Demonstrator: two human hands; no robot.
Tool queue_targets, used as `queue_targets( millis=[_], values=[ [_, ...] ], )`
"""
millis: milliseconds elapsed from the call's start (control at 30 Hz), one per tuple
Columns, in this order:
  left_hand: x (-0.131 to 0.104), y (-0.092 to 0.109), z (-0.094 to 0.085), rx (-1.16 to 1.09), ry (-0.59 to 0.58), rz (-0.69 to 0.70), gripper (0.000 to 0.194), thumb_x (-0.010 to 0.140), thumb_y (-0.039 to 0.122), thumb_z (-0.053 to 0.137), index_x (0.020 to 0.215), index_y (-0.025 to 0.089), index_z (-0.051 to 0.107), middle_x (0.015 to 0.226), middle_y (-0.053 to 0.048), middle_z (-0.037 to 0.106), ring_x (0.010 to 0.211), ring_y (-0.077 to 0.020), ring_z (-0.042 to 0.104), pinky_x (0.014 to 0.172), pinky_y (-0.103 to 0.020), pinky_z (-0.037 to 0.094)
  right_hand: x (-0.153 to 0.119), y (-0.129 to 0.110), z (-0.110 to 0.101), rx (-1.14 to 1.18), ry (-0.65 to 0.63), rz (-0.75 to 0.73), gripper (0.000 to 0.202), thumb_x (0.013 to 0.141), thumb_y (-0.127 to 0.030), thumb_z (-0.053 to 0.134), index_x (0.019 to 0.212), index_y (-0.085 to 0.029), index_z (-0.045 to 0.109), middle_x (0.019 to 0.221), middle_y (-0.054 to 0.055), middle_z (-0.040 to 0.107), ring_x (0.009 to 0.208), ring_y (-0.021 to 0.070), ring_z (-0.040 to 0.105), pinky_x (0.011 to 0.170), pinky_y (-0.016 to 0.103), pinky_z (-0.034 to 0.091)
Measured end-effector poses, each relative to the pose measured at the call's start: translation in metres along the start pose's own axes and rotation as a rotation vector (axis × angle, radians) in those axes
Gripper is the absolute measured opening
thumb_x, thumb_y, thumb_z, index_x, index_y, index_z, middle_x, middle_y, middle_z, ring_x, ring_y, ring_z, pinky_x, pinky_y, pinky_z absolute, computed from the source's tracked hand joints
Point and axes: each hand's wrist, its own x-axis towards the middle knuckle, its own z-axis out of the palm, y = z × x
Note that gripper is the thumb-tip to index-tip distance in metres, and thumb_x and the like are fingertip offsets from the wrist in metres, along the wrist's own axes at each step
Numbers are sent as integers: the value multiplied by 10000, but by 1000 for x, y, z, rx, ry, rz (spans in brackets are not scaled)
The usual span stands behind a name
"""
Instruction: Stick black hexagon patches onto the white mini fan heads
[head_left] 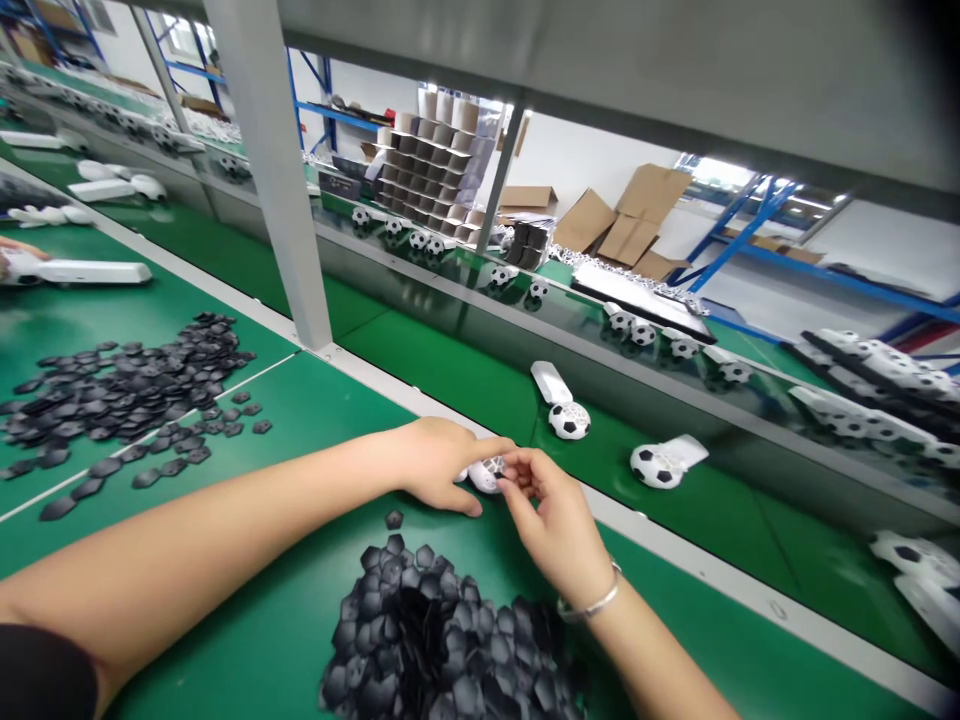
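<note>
My left hand (444, 465) is closed around a white soccer-ball-shaped plastic part (486, 476) at the inner edge of the green table. A dark patch shows on the part's face, beside the fingertips of my right hand (551, 510). Those fingers are pinched together against the part; whatever they hold is hidden. Below both hands lies a large heap of black pentagon pieces (450, 640), with one loose black pentagon (394, 519) just above it.
Beyond the metal rail, a green conveyor belt (480, 375) carries white soccer-ball parts with flat handles (570, 420). Another black pentagon pile (150, 385) lies at left, near another person's hand (16, 250). A grey post (270, 170) rises from the table edge.
</note>
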Motion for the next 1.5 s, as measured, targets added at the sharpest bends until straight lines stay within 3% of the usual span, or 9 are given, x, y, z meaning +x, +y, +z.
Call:
queue_targets(
  millis=[167, 367, 533, 700, 867, 967, 1100, 1300, 1500],
  values=[
    [-1, 1, 3, -23, 22, 13, 895, 710, 625, 643, 1452, 319, 248, 1220, -96, 562, 984, -286, 614, 773, -327, 445, 1, 0, 6, -75, -21, -124, 144, 860, -113, 545, 876, -194, 662, 881, 48, 641, 847, 183, 598, 770, 299, 475],
    [5, 0, -2, -110, -10, 55, 590, 837, 638, 489, 1289, 264, 422, 1101, -67, 555, 876, -237, 616, 696, -299, 431, 9, 7, 10, -85, 38, 123, 159, 782, -173, 641, 890, -185, 525, 692, -31, 511, 591, 132, 494, 544, 237, 408],
    [6, -4, -4, -96, -6, 74, 640, 791, 525, 620, 1337, 283, 388, 1132, -59, 573, 924, -240, 613, 699, -284, 425, 6, 5, 9, -148, 66, 156, 213, 768, -228, 674, 825, -204, 470, 630, -69, 439, 539, 117, 436, 513, 228, 350],
    [0, -15, -1, -38, 69, 115, 637, 791, 346, 640, 1372, 359, 379, 1234, -22, 582, 1057, -235, 584, 804, -283, 420, -17, -23, 28, -148, -214, -149, 52, 862, -156, 571, 869, -192, 608, 813, 5, 588, 760, 149, 558, 706, 252, 426],
    [2, -18, 2, 53, 111, 61, 683, 767, 558, 637, 1371, 347, 399, 1093, -42, 617, 960, -255, 597, 748, -306, 424, -27, -33, 51, -216, -410, -105, 182, 859, -155, 622, 1006, -232, 697, 926, 26, 619, 857, 168, 584, 802, 270, 453],
    [5, -12, 6, 108, 156, 6, 694, 765, 691, 554, 1334, 306, 457, 1042, -62, 627, 926, -272, 594, 727, -325, 420, -27, -29, 53, -194, -448, -133, 140, 862, -155, 630, 927, -238, 722, 895, 11, 632, 861, 161, 587, 820, 258, 451],
    [5, -8, 4, 51, 139, 35, 615, 806, 619, 554, 1318, 290, 465, 1068, -50, 634, 947, -260, 602, 741, -321, 423, -25, -30, 39, -219, -439, -144, 139, 914, -242, 590, 938, -225, 726, 911, 25, 651, 858, 156, 603, 797, 243, 460],
    [-2, -9, -9, -2, 50, 129, 515, 761, 465, 635, 1236, 304, 514, 981, -26, 639, 876, -230, 610, 690, -294, 415, -23, -45, 19, -852, -634, 85, 164, 868, -103, 585, 779, -126, 722, 772, 110, 671, 735, 257, 655, 650, 343, 485],
    [0, -6, -6, 37, 84, 101, 491, 758, 468, 615, 1212, 301, 526, 906, -29, 616, 832, -230, 600, 676, -293, 409, -21, -39, 30, -906, -538, -105, 187, 883, -70, 550, 991, -122, 693, 960, 120, 654, 810, 245, 641, 717, 363, 511]
  ],
)
